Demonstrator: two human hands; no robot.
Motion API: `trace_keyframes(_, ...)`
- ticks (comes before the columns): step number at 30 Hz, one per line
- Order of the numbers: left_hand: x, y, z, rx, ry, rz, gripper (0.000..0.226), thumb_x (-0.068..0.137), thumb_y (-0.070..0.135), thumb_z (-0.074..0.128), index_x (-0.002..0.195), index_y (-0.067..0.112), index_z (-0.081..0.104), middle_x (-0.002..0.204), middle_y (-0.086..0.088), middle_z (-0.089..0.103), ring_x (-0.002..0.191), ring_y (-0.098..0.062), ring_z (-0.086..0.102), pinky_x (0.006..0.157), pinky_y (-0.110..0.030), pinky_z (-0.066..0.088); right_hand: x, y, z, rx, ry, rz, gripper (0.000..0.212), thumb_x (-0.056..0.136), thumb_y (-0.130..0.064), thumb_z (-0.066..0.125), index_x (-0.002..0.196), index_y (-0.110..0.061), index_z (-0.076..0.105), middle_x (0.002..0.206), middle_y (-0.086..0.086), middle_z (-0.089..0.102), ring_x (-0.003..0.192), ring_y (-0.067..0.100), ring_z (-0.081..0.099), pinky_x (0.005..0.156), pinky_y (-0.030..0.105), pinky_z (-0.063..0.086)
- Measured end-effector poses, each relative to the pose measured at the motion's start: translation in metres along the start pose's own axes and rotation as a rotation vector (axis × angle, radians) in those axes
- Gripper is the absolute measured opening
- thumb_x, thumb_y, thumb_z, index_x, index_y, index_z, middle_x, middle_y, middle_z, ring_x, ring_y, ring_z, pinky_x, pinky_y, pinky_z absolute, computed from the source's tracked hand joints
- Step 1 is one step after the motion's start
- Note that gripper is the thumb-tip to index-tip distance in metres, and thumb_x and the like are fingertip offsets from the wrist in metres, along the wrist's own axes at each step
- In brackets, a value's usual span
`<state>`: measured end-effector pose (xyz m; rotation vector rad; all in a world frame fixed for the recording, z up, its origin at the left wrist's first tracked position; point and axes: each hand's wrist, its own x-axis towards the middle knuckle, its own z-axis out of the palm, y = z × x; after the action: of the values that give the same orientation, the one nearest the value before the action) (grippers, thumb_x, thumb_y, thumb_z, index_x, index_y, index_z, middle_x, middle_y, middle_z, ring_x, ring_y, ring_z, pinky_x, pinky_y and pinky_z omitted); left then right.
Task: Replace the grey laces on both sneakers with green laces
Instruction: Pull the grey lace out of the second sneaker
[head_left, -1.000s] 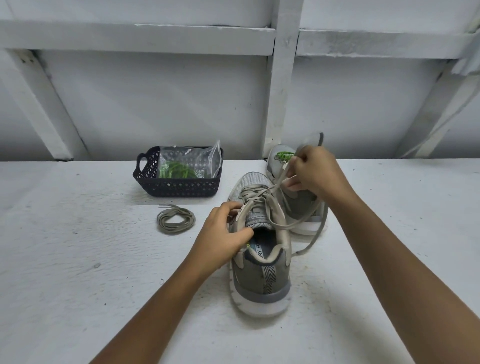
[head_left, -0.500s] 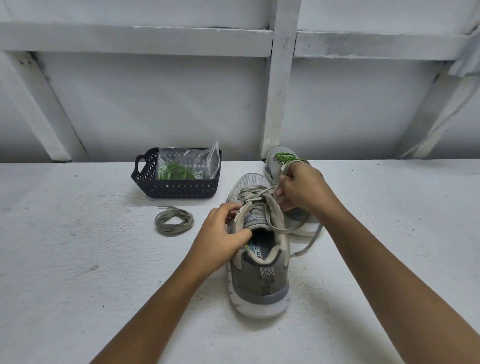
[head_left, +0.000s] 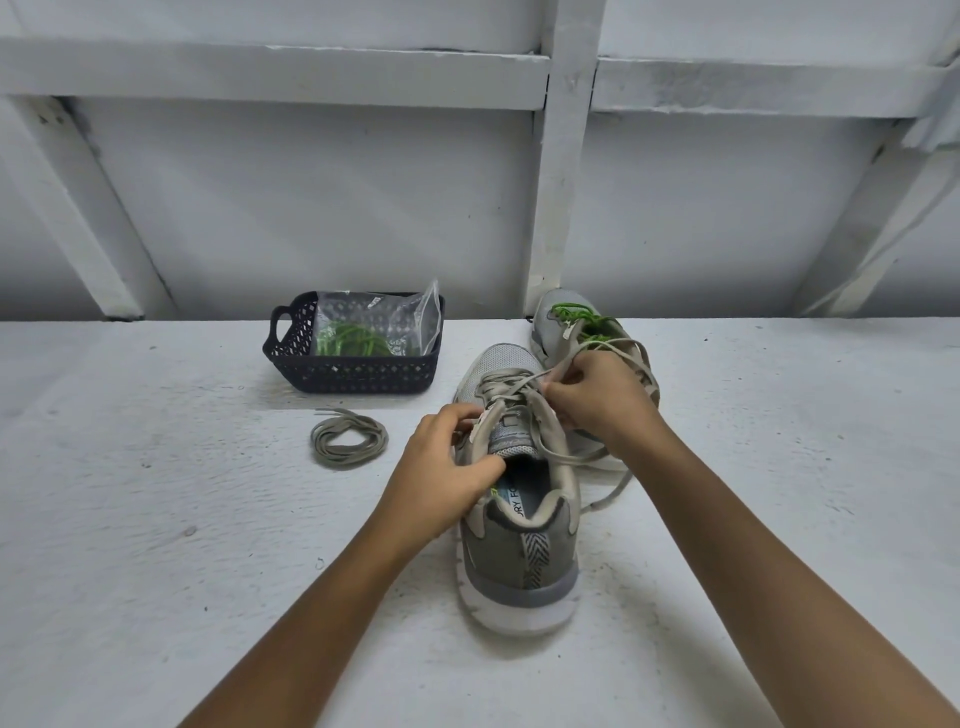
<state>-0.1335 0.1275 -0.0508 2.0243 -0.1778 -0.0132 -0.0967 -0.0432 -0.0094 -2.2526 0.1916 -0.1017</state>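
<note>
We steady the near sneaker (head_left: 519, 561) with our left hand (head_left: 441, 473), fingers curled round its collar, so our right hand (head_left: 602, 410), pinching its grey lace (head_left: 506, 387), can draw it out. The far sneaker (head_left: 549, 325) already wears green. The black basket (head_left: 353, 375), far left, holds bagged green laces (head_left: 353, 343).

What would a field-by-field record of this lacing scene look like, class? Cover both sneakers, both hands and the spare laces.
near sneaker: heel toward the camera, threaded with a grey lace
far sneaker: behind it, a green lace in its front eyelets
left hand: grips the near sneaker's collar
right hand: pinches the grey lace above the eyelets
coiled grey lace: loose on the table, left of the sneakers
basket: dark, holds a clear bag with green laces inside
</note>
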Motion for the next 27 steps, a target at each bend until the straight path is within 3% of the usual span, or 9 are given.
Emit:
trace_keyframes(5,0.001,0.000,0.001,0.007,0.014,-0.002,0.050,0.078,0.018,0.065,0.125,0.027,0.053,0.120,0.004,0.054,0.112,-0.006,0.051,0.100,-0.033,0.043,-0.001,-0.002,0.000,-0.040,-0.022,-0.046,0.009,0.086,-0.008,0.058,0.081,-0.009,0.065,0.075,0.000,0.065,0.062,0.012,0.057,0.061,0.026,0.051)
trace_keyframes(7,0.001,-0.001,0.001,0.009,0.012,-0.003,0.050,0.078,0.018,0.065,0.125,0.027,0.053,0.120,0.004,0.054,0.111,-0.006,0.051,0.100,-0.033,0.043,-0.001,-0.003,-0.001,-0.065,-0.046,-0.067,0.015,0.085,-0.005,0.058,0.079,-0.013,0.068,0.069,-0.005,0.062,0.059,0.008,0.055,0.054,0.019,0.047)
trace_keyframes(15,0.000,-0.001,0.000,0.005,-0.016,0.002,0.052,0.073,0.028,0.065,0.123,0.029,0.052,0.120,0.005,0.054,0.111,-0.005,0.052,0.099,-0.032,0.043,0.001,-0.004,-0.002,-0.089,-0.009,-0.066,0.033,0.086,0.002,0.046,0.074,-0.016,0.071,0.056,-0.002,0.060,0.045,0.008,0.055,0.040,0.012,0.043)
trace_keyframes(18,0.000,0.001,-0.001,0.004,-0.022,-0.004,0.060,0.064,0.037,0.058,0.124,0.030,0.051,0.120,0.006,0.054,0.111,-0.005,0.051,0.099,-0.032,0.043,-0.002,-0.005,-0.003,-0.022,0.035,-0.054,0.032,0.090,0.002,0.044,0.080,-0.015,0.069,0.060,0.000,0.063,0.045,0.008,0.061,0.042,0.017,0.050)
trace_keyframes(22,0.000,-0.002,0.000,0.013,-0.023,-0.001,0.053,0.074,0.028,0.064,0.126,0.030,0.050,0.122,0.005,0.053,0.113,-0.007,0.051,0.099,-0.034,0.043,-0.004,-0.004,-0.012,0.056,0.172,-0.084,0.018,0.095,-0.008,0.048,0.089,-0.005,0.064,0.067,0.008,0.065,0.049,0.019,0.067,0.054,0.038,0.059)
trace_keyframes(25,0.002,-0.005,0.000,0.024,-0.015,0.011,0.049,0.080,0.023,0.065,0.126,0.030,0.050,0.121,0.006,0.053,0.112,-0.005,0.051,0.099,-0.033,0.043,-0.007,0.003,-0.019,-0.086,0.234,-0.082,0.027,0.096,-0.019,0.051,0.084,-0.002,0.068,0.076,0.014,0.068,0.060,0.027,0.068,0.065,0.043,0.059)
trace_keyframes(27,0.004,-0.005,-0.001,0.047,-0.016,0.034,0.044,0.082,0.030,0.066,0.125,0.029,0.052,0.119,0.008,0.054,0.111,-0.004,0.051,0.096,-0.025,0.042,-0.014,0.007,-0.019,-0.180,0.179,-0.100,0.037,0.097,-0.026,0.048,0.080,0.001,0.067,0.080,0.019,0.068,0.074,0.036,0.066,0.074,0.047,0.055)
